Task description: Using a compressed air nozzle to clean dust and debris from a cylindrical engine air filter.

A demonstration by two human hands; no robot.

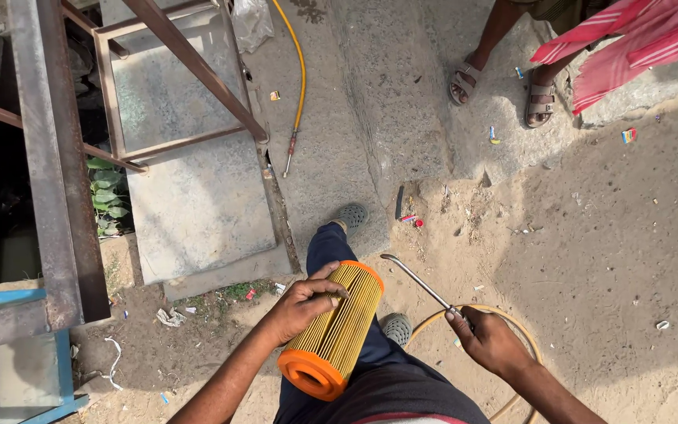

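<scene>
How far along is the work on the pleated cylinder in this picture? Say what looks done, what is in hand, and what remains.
Done: the orange-capped filter is out and held. In hand: the left hand grips its pleats; the right hand aims a metal nozzle on a yellow hose near it. Left: the nozzle tip stands apart from the pleats, so treating them looks not yet begun.

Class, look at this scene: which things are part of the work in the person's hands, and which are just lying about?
In use:
left hand gripping pleated orange-capped filter
right hand holding metal nozzle with hose

Lying about:
yellow hose
plastic bag
litter scraps
</scene>
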